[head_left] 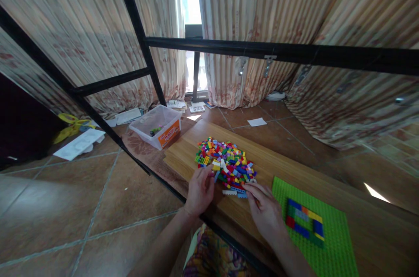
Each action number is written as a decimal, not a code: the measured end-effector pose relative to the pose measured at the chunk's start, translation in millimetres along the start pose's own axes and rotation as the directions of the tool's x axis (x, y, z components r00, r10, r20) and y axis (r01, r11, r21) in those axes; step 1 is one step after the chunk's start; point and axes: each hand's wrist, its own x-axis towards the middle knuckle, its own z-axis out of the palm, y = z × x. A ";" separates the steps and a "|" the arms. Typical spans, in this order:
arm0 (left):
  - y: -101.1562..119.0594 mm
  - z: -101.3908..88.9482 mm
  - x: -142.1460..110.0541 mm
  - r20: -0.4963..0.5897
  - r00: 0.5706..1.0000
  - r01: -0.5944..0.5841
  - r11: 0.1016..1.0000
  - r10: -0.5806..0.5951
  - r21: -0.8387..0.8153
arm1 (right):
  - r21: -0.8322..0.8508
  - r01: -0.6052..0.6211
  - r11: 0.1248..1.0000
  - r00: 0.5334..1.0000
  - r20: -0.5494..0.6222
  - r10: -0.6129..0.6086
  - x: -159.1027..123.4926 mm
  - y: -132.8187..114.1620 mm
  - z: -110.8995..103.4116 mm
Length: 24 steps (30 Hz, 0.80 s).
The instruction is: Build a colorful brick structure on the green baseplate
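Observation:
A heap of small, many-coloured toy building bricks (229, 161) lies on the wooden bench top. At its near left edge is my left hand (199, 189), fingers curved and thumb apart, close to a light blue brick (216, 176). My right hand (266, 209) is at the near right edge of the heap, its fingertips drawn together; whether a brick sits between them is too small to tell. Between the hands lie a white brick strip (229, 192) and light blue bricks (242, 195). To the right, a green baseplate (337, 242) carries a rectangular ring of coloured bricks (301, 230).
A clear plastic box (149, 136) with an orange label stands past the bench's left end, a few pieces inside. A black metal frame (229, 43) crosses in front and along the left. Papers (257, 122) lie on the tiled floor (98, 198) before striped curtains (255, 6).

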 end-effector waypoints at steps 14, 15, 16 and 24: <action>-48.5 -5.1 73.6 0.261 0.956 -0.229 0.897 0.135 0.378 | 0.188 -0.231 0.955 0.972 0.004 0.234 -69.4 -21.8 -22.4; -47.9 -5.7 74.6 0.250 0.956 -0.240 0.896 0.152 0.374 | 0.197 -0.243 0.950 0.969 0.003 0.248 -71.2 -22.4 -24.0; -46.3 -6.8 75.6 0.236 0.957 -0.246 0.897 0.166 0.368 | 0.208 -0.256 0.944 0.965 0.004 0.260 -72.7 -22.8 -25.4; 20.6 -4.7 46.4 0.145 0.979 -0.149 0.988 0.142 0.043 | 0.385 -0.378 0.842 0.911 -0.009 0.413 -78.1 -32.1 -29.4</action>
